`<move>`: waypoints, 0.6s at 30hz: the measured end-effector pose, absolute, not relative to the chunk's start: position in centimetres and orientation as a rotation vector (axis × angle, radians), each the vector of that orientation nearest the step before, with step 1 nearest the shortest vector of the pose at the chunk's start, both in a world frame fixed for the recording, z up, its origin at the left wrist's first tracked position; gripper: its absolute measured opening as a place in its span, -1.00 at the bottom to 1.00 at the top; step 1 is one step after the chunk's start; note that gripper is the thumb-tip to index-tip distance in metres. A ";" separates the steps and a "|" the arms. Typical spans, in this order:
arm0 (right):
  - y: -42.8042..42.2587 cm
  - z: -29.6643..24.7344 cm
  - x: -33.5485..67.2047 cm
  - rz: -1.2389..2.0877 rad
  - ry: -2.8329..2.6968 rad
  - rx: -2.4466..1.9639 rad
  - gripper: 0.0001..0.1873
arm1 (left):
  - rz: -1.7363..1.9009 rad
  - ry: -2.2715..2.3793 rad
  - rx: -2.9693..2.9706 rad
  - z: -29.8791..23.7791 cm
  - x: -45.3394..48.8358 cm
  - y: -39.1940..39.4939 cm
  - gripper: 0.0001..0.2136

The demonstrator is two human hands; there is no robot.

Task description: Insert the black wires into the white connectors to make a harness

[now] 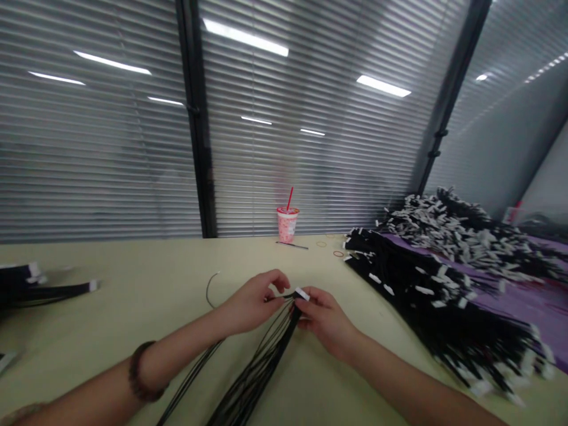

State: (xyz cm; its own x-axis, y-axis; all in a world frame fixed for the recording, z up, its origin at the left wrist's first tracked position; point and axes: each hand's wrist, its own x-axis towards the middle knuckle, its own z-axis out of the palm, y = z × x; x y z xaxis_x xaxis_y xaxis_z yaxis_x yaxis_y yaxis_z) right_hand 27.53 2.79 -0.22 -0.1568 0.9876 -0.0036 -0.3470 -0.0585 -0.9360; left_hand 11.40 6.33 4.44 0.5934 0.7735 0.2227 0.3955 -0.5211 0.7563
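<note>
A bundle of thin black wires (257, 373) runs from the table up into both my hands, and a white connector (302, 293) sits at its upper end. My left hand (252, 302) pinches the wires just behind that connector. My right hand (323, 319) closes on the bundle and the connector's side, its fingers meeting my left fingertips. A thin loose wire (208, 290) curves on the table just left of my left hand. The bundle's lower strands fan out below my wrists.
Heaped black wire harnesses with white connectors (444, 284) lie on a purple sheet (523, 302) at the right. Another black bundle (39, 289) lies at the left edge. A pink cup with a red straw (287, 225), rubber bands (338, 253) and a slim tool (291, 245) stand by the blinds.
</note>
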 end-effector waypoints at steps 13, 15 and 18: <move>2.6 0.0 27.7 1.549 -0.873 -0.837 -0.68 | 0.351 1.366 2.894 4.4 11.5 4.4 -0.61; 2.5 0.3 27.8 1.540 -0.918 -0.835 -0.69 | 0.404 1.227 2.779 4.4 11.4 4.5 -0.65; 2.4 0.5 27.9 1.496 -0.988 -0.861 -0.70 | 0.476 1.047 2.568 4.8 11.2 5.0 -0.72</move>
State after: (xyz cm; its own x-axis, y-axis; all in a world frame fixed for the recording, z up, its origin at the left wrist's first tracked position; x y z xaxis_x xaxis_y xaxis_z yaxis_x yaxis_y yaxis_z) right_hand 27.93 2.41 0.50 -0.1428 0.9897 -0.0034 -0.3851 -0.0587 -0.9210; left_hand 11.18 5.02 4.76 0.6746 0.7156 0.1810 0.6068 -0.6772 0.4162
